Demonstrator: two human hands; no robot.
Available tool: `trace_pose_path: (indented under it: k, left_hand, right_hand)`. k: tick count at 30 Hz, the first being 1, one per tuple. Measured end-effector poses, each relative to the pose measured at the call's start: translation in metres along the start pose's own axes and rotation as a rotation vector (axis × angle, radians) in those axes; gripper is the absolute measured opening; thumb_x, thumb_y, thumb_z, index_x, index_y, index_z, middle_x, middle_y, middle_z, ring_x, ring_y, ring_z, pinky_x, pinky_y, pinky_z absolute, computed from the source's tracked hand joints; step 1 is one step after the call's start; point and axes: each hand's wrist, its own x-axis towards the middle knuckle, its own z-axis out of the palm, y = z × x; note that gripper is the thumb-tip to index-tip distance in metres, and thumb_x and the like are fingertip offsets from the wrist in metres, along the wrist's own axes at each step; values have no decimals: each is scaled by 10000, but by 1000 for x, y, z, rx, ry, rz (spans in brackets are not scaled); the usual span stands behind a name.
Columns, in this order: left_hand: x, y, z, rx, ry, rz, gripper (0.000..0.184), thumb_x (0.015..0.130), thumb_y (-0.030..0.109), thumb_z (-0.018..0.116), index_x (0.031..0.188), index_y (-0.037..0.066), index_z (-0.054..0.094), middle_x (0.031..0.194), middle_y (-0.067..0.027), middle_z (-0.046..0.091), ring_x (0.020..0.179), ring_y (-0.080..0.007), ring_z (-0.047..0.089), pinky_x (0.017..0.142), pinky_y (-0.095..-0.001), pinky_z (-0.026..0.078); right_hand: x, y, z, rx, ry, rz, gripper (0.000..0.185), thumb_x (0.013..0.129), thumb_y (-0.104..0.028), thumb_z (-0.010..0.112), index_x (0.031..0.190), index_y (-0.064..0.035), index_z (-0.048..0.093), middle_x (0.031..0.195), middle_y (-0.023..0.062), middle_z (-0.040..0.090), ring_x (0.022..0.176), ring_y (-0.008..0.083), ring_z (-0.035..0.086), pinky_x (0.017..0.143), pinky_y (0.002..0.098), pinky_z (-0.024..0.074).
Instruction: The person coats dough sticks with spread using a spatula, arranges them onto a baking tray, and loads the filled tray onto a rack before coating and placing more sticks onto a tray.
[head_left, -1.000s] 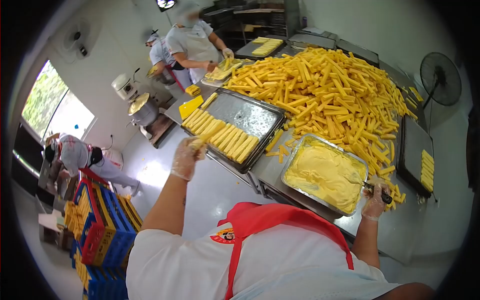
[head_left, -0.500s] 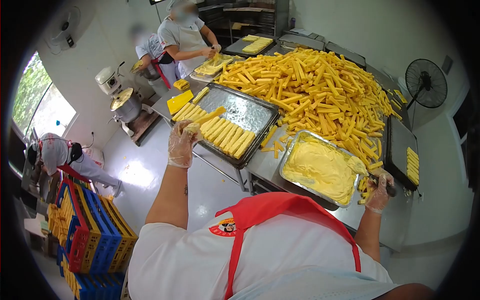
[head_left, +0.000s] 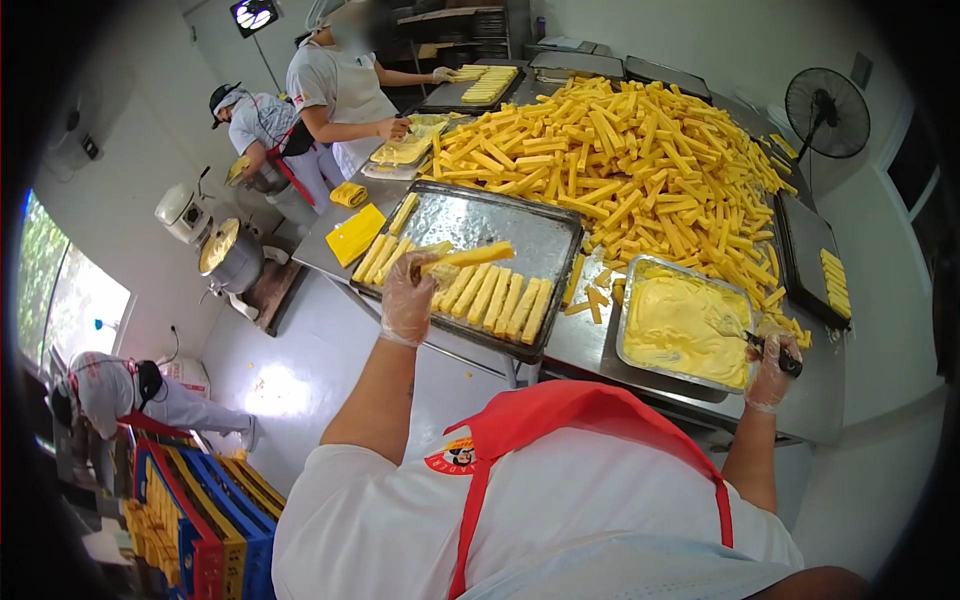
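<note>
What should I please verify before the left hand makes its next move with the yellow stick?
1. Left hand holding the yellow stick: ok.
2. Right hand gripping the black-handled tool: ok.
3. Cream available in the metal pan: ok.
4. Bare space on the dark tray beyond the laid sticks: ok.
5. Held stick coated on every side: cannot tell; its underside is hidden.

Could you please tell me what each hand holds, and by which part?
Left hand: a yellow stick, by one end. Right hand: a tool, by its black handle.
</note>
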Motion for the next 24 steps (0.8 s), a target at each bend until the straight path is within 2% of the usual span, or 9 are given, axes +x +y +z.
trace_pose_path:
  k: [5, 9, 14, 15, 18, 20, 21, 23, 24]
  left_hand:
    - [17, -24, -8, -88, -48, -46, 175, 902, 27, 544, 1054, -50, 584, 930, -87, 634, 868, -175, 634, 812, -317, 517]
    - [22, 1, 41, 384, -248, 127, 188, 915, 49, 576, 1079, -42, 583, 1000, -125, 661, 932, -187, 647, 843, -323, 522]
    - [-1, 2, 137, -362, -421, -9, 260, 857, -48, 651, 1104, -17, 576, 1154, -154, 632, 1014, -207, 631, 911, -311, 515]
    - [-3, -2, 146, -317, -502, -50, 268, 856, -71, 643, 1110, -24, 574, 1179, -149, 613, 1032, -218, 628, 928, -322, 516]
    - [-18, 5, 183, -109, -572, -107, 237, 850, -49, 629, 1084, -34, 592, 1114, -138, 635, 1033, -200, 631, 907, -313, 522]
    - [-30, 7, 211, 281, -708, 0, 235, 798, 15, 628, 1032, 16, 650, 1017, -138, 636, 904, -233, 651, 816, -329, 516]
    - [-36, 5, 226, 287, -714, -7, 235, 798, 15, 628, 1032, 16, 650, 1017, -138, 636, 904, -233, 651, 816, -329, 516]
    - [-48, -7, 254, 448, -786, 229, 222, 788, 40, 639, 1006, 11, 661, 952, -136, 645, 892, -225, 650, 791, -327, 526]
    - [-54, -12, 265, 467, -817, 166, 232, 771, 34, 650, 1001, 36, 672, 927, -139, 631, 848, -266, 639, 774, -346, 523]
  right_hand:
    - [-14, -4, 31, -149, -34, -49, 171, 933, -192, 638, 848, -59, 574, 794, 25, 563, 595, 106, 538, 539, 253, 449]
    - [-9, 12, 26, -424, -113, -123, 114, 940, -146, 613, 874, -54, 599, 752, 9, 582, 610, 98, 559, 591, 256, 461]
    - [1, 16, 26, -419, -196, -77, 113, 890, -108, 668, 844, -47, 585, 751, 22, 558, 659, 116, 551, 603, 285, 456]
    - [7, 25, 21, -476, -238, -163, 109, 888, -104, 669, 849, -46, 584, 741, 24, 555, 656, 121, 545, 603, 288, 449]
    - [1, 51, 21, -377, -337, -9, 112, 896, -110, 663, 849, -52, 580, 715, 36, 533, 666, 128, 529, 608, 297, 441]
    - [-7, 60, 25, -430, -553, -21, 109, 892, -114, 672, 869, -47, 588, 739, 32, 551, 692, 125, 542, 630, 294, 451]
    - [-8, 61, 26, -460, -688, -31, 101, 890, -112, 674, 887, -45, 599, 753, 29, 561, 702, 124, 549, 647, 289, 462]
    - [-8, 91, 14, -456, -710, -41, 93, 877, -98, 679, 910, -46, 610, 776, 44, 583, 719, 140, 570, 671, 289, 477]
    - [-5, 106, 8, -454, -730, -59, 100, 864, -84, 683, 932, -47, 621, 798, 60, 604, 736, 157, 591, 695, 288, 491]
